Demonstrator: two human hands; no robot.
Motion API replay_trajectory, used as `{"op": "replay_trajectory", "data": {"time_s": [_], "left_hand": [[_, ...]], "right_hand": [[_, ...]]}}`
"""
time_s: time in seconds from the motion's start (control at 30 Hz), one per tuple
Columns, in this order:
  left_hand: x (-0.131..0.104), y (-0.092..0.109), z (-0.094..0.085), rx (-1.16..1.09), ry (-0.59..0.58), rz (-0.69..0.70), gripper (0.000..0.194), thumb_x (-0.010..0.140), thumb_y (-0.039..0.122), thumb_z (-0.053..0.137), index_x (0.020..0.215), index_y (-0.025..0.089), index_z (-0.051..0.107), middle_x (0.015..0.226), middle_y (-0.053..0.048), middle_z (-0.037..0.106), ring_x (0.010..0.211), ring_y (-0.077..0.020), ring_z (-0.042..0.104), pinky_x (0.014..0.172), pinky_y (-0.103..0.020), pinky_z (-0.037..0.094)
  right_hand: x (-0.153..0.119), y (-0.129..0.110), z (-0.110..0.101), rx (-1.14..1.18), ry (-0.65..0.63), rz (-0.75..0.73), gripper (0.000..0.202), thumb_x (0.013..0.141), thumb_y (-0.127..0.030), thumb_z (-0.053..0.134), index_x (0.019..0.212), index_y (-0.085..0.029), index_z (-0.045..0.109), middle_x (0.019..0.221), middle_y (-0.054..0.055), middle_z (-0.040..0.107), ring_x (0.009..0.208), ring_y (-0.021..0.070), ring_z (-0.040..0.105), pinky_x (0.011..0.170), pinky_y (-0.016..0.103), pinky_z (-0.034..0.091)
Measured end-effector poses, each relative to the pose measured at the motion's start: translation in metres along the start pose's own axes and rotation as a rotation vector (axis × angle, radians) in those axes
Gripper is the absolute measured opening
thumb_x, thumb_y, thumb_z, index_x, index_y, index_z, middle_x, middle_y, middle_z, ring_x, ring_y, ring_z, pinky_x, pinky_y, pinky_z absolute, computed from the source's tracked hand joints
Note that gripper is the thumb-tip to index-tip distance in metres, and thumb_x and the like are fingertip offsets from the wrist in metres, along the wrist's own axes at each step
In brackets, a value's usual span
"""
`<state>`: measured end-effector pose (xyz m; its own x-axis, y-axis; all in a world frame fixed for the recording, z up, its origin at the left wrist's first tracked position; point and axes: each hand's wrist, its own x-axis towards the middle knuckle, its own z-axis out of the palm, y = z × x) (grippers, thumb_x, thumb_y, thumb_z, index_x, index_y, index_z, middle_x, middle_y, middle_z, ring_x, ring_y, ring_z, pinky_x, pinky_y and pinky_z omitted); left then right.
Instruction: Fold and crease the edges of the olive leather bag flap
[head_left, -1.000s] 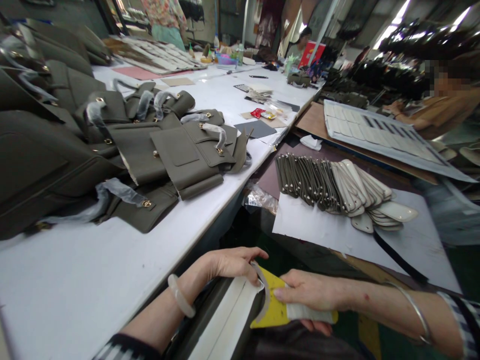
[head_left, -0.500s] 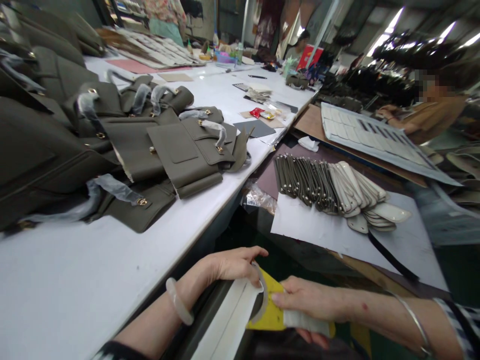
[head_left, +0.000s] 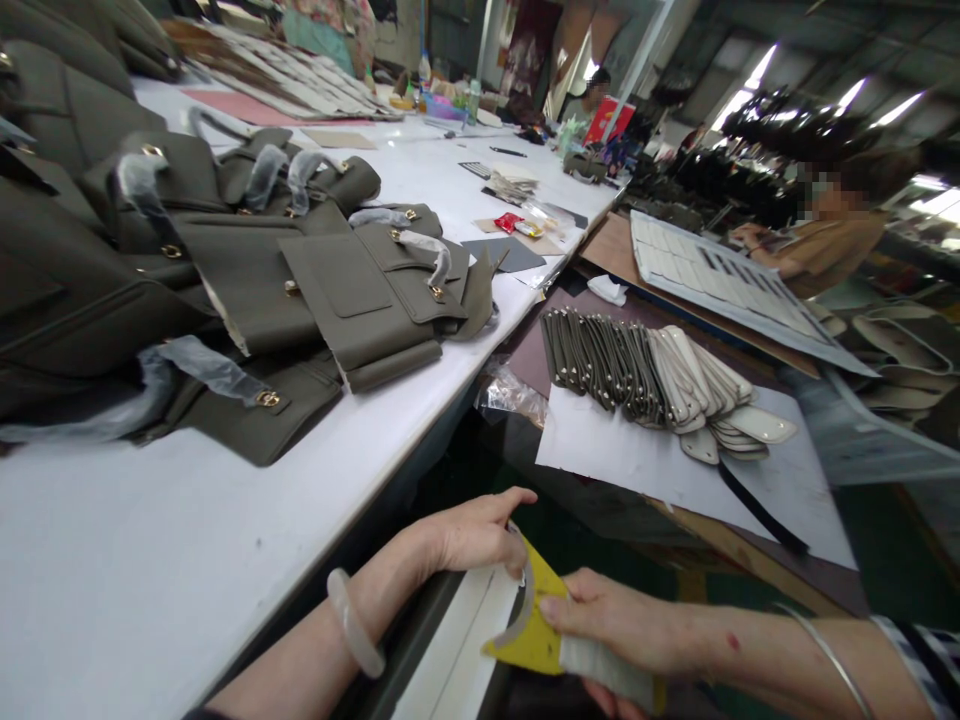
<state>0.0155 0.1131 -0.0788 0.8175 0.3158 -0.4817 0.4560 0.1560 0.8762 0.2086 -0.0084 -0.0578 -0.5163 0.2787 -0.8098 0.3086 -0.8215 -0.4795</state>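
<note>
While the yellow scraper (head_left: 534, 628) sat low in the view, just off the edge of the white surface (head_left: 187, 560), it lay between both hands. The right hand (head_left: 615, 630) gripped it by its pale wrapped end, thumb on top. The left hand (head_left: 472, 535) curled over a white strip (head_left: 469, 650), fingertips touching what seemed to be a curved grey piece (head_left: 523, 600) against the scraper. Olive bags (head_left: 352, 300) lay well apart on the surface.

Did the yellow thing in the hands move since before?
Cannot tell. The yellow flat scraper sits lower in the picture, but so does the white table's edge beside it, so the head camera tilted.
</note>
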Motion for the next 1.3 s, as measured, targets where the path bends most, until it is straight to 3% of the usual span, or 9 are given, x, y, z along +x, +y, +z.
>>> {"op": "replay_trajectory", "data": {"time_s": [0.17,0.43,0.63,0.77,0.93,1.17,1.3], "left_hand": [[0.0,-0.001,0.002,-0.079,0.006,0.016,0.098,0.055,0.015,0.071,0.146,0.02,0.036,0.084,0.001,0.061,0.08,-0.0199,0.058,0.066,-0.027,0.044],[0.001,-0.003,0.005,-0.204,-0.015,0.043,0.103,0.052,0.007,0.066,0.147,0.02,0.029,0.084,0.001,0.065,0.075,-0.0182,0.059,0.063,-0.027,0.043],[0.0,-0.004,0.006,-0.281,0.002,0.047,0.103,0.051,0.004,0.064,0.146,0.023,0.029,0.084,0.002,0.064,0.072,-0.017,0.06,0.062,-0.027,0.044],[0.0,-0.002,0.009,-0.321,0.028,0.05,0.104,0.049,0.004,0.062,0.145,0.024,0.03,0.087,0.002,0.062,0.068,-0.0152,0.058,0.06,-0.026,0.044],[-0.008,0.003,0.009,-0.387,0.034,0.081,0.108,0.044,0.003,0.054,0.146,0.02,0.021,0.082,0.002,0.063,0.069,-0.0168,0.057,0.056,-0.027,0.043],[-0.037,0.003,0.014,-0.495,0.16,0.091,0.096,0.055,0.009,0.057,0.145,0.018,0.027,0.106,-0.006,0.064,0.085,-0.019,0.06,0.072,-0.032,0.045],[-0.05,0.003,0.028,-0.403,0.331,0.039,0.084,0.067,0.021,0.065,0.144,0.015,0.032,0.124,-0.011,0.06,0.1,-0.0235,0.059,0.089,-0.039,0.045]], "right_hand": [[0.002,0.004,0.004,0.008,0.051,-0.012,0.058,0.087,-0.072,0.046,0.097,-0.016,0.057,0.047,0.0,0.06,0.028,0.0123,0.049,0.029,0.018,0.041],[0.001,-0.001,0.0,-0.029,-0.002,-0.042,0.06,0.084,-0.075,0.047,0.089,-0.016,0.057,0.047,0.0,0.059,0.029,0.0125,0.051,0.027,0.016,0.038],[0.004,0.004,0.008,0.001,0.063,-0.028,0.065,0.079,-0.079,0.047,0.079,-0.015,0.056,0.045,0.002,0.058,0.028,0.0123,0.051,0.026,0.017,0.038],[0.008,0.006,0.017,0.073,0.092,-0.06,0.063,0.078,-0.078,0.048,0.087,-0.015,0.055,0.045,0.001,0.058,0.027,0.012,0.049,0.026,0.017,0.039],[0.018,0.006,0.028,0.142,0.04,-0.114,0.057,0.085,-0.07,0.046,0.091,-0.014,0.055,0.045,0.002,0.059,0.027,0.0134,0.05,0.026,0.019,0.04],[0.031,0.008,0.041,0.215,0.056,-0.17,0.062,0.084,-0.073,0.046,0.074,-0.014,0.057,0.043,0.004,0.057,0.028,0.0134,0.05,0.025,0.019,0.038],[0.022,0.018,0.049,0.194,0.068,-0.154,0.063,0.081,-0.075,0.048,0.082,-0.014,0.062,0.046,0.003,0.058,0.029,0.0113,0.047,0.029,0.018,0.036]]}}
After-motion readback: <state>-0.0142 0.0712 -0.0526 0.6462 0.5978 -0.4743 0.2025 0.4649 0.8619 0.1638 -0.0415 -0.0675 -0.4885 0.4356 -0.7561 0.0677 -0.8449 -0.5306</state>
